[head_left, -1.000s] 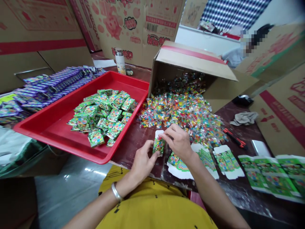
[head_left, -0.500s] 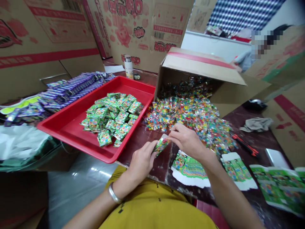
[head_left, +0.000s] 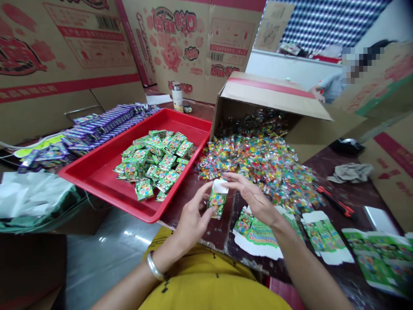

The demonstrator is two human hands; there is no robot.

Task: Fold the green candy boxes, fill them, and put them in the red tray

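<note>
My left hand grips a small green printed carton held upright, its white top flap open. My right hand has its fingers at that flap, pinching its right edge. Just beyond lies a heap of small colourful wrapped sweets spilling from a tipped cardboard box. Flat unfolded green cartons lie under my right wrist.
A red tray at the left holds several filled green cartons. Purple packets lie beyond it. More flat cartons, a red cutter, a grey cloth and a flask are around. Another person sits at the far right.
The carton was tilted and pinched at its end half a second ago; now it stands upright with its white flap lifted. My view has shifted slightly.
</note>
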